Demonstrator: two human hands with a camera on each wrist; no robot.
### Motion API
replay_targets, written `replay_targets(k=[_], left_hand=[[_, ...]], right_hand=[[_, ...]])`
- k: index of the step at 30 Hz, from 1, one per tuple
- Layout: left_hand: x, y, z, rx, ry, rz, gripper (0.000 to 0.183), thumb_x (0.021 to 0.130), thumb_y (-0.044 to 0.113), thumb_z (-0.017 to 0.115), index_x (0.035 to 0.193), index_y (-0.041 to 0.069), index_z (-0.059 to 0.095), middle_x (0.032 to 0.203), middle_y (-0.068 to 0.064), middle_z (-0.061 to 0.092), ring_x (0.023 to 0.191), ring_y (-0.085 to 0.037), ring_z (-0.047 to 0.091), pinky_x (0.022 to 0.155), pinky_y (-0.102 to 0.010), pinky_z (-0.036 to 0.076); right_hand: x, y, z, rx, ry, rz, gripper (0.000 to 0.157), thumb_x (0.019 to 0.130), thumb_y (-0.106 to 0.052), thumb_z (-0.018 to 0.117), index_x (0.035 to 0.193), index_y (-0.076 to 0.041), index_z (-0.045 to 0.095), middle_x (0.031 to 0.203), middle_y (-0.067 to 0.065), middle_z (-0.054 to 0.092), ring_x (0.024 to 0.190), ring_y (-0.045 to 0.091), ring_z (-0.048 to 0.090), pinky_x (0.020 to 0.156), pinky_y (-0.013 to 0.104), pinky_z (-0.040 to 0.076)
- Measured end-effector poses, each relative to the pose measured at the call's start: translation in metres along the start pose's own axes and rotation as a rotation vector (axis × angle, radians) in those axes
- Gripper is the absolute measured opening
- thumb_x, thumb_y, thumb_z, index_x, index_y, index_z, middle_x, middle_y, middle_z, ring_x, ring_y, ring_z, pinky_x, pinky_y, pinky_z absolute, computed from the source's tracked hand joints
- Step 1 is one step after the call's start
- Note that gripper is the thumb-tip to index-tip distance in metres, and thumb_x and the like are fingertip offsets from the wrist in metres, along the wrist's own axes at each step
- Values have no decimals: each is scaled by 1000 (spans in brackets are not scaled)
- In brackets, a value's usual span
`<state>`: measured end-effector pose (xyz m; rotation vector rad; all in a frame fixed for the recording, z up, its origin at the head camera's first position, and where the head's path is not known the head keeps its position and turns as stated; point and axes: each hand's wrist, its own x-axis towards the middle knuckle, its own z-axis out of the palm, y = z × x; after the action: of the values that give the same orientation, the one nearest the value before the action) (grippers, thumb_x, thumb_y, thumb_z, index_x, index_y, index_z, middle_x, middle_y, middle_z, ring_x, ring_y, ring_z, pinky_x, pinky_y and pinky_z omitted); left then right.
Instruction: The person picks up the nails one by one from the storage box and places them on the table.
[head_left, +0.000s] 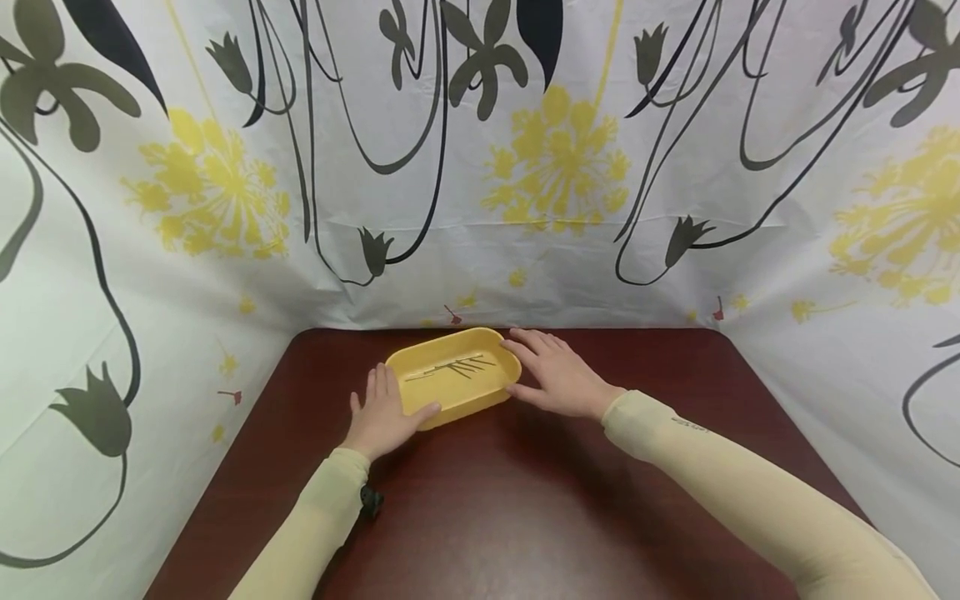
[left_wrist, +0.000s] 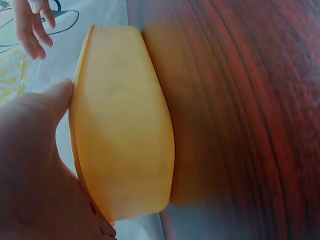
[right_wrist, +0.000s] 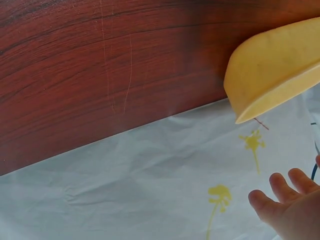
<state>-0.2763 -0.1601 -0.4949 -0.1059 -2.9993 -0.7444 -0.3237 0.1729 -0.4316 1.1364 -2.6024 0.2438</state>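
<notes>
A yellow oblong plastic tray (head_left: 468, 407) sits near the far edge of the table, set at a slant. Several thin dark stick-like pieces (head_left: 459, 364) lie inside it. My left hand (head_left: 378, 417) rests on the tray's left end, fingers straight and thumb spread along the near side. In the left wrist view the thumb (left_wrist: 61, 95) meets the rim, and the tray's wall (left_wrist: 122, 125) faces the camera. By the right end is my right hand (head_left: 558, 375), its fingers loosely spread at the rim; the right wrist view shows those fingers (right_wrist: 285, 192) apart from the tray.
The dark red wood table (head_left: 510, 517) has rounded far corners. A white cloth (head_left: 465, 192) with flower prints hangs behind it and along both sides. A small black object (head_left: 371, 502) shows at the left sleeve's cuff.
</notes>
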Motion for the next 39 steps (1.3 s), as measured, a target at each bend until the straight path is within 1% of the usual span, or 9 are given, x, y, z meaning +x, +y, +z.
replay_targets(k=[4,8,10,17,22,27,31,35,39], left_hand=[[0,1,2,14,-17,44,125,83,83,52,160,-3,4,166,-22,2,152,-39,2,111,-72,6],[0,2,5,42,-33,77,124,83,83,51,160,-2,3,167,-21,2,153,-38,2,112,-71,6],[-1,3,5,47,-41,88,123,84,83,51,160,-2,3,167,-20,1,153,-36,2,113,-70,6],[-4,9,5,55,-75,111,123,84,83,51,160,-1,2,167,-18,0,153,-33,1,115,-67,7],[-5,11,8,81,-96,132,122,85,82,50,160,0,1,168,-16,-3,154,-31,-1,115,-66,6],[-6,14,11,74,-106,162,121,85,81,52,161,2,2,168,-14,-3,154,-30,0,115,-66,7],[-6,15,12,46,-132,184,121,84,80,53,161,4,1,168,-12,-3,154,-28,-1,116,-65,7],[-5,15,12,36,-145,193,121,84,80,54,161,5,0,168,-12,-2,154,-26,-2,116,-64,9],[-3,15,12,36,-149,201,121,84,79,55,161,5,0,168,-12,-2,154,-25,-2,116,-63,9]], right_hand=[[1,0,-1,-1,10,-14,80,94,-58,61,159,-21,33,160,10,33,144,31,33,114,55,27],[1,-1,0,1,0,-17,79,96,-61,55,159,-19,34,159,12,33,144,34,33,114,54,28],[2,-1,0,5,-10,-8,77,96,-61,55,158,-19,35,160,11,32,145,33,32,114,53,29],[4,-1,1,45,-27,4,73,96,-52,62,156,-16,39,160,11,31,146,32,30,107,53,39],[6,1,4,79,-78,21,72,97,-56,58,156,-18,39,161,9,30,147,28,27,104,52,43],[11,3,10,80,-141,34,69,98,-56,57,154,-20,42,158,10,34,145,28,32,105,51,42],[15,3,14,59,-193,43,63,98,-53,58,150,-18,49,150,10,43,137,27,42,100,48,47],[18,2,16,41,-238,24,56,98,-49,59,144,-15,56,136,6,53,121,24,54,90,44,52],[22,1,18,12,-267,0,52,99,-46,59,140,-14,60,122,4,58,105,21,60,84,42,53]])
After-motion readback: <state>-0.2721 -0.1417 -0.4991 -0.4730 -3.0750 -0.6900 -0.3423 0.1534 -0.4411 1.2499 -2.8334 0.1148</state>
